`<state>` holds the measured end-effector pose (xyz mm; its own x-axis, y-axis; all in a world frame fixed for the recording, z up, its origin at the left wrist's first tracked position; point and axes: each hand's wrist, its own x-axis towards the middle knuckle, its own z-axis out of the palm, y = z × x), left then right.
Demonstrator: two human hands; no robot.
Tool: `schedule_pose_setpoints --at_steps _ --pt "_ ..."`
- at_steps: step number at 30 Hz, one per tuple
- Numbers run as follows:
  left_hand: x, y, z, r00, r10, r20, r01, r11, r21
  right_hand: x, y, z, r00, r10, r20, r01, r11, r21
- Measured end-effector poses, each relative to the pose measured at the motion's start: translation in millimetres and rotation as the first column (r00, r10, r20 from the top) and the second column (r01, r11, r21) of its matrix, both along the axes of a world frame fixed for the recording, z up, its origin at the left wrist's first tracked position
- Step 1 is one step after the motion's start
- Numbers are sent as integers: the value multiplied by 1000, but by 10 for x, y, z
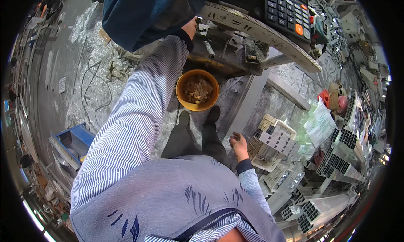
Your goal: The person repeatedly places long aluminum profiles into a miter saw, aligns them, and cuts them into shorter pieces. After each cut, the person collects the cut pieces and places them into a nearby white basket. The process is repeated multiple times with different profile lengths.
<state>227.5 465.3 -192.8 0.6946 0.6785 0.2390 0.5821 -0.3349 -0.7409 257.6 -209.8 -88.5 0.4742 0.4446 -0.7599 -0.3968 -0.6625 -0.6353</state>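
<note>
My left arm reaches up to a machine with a large dark blue cover (143,19). My left hand (190,28) is beside the cover's lower right edge, close to small metal fittings (203,29); its fingers are hidden. Low at my right side hangs my right hand (239,147), its fingers loosely bent and apart, with nothing in them. It is nearest to a cream plastic basket (266,123) on the floor. Below the machine, just ahead of my feet, stands a yellow bucket (182,101) with small brownish and shiny pieces (198,89) inside.
A black calculator (287,14) lies on a worn board (261,29) at the upper right. Metal profiles (320,206) and clear plastic bags (317,124) crowd the right side. To the left are a blue bin (78,143) and a dark cable (86,99) on the floor.
</note>
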Motion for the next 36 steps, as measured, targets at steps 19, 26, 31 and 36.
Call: schedule_pose_setpoints --at_steps 19,26,31,36 --pt "-1366 -3351 1952 -671 741 36 591 563 -578 -92 3120 967 895 442 -62 -364 803 471" --pt "-1639 -4238 1704 -479 870 -119 669 274 -691 -262 3098 731 898 404 -176 -277 828 487" --pt "-1514 -4205 1766 -53 898 437 478 407 -778 -55 2478 581 955 287 73 -289 849 443" --pt "-732 -3359 1772 7 550 835 621 652 -435 291 2346 643 982 176 74 -186 784 592"
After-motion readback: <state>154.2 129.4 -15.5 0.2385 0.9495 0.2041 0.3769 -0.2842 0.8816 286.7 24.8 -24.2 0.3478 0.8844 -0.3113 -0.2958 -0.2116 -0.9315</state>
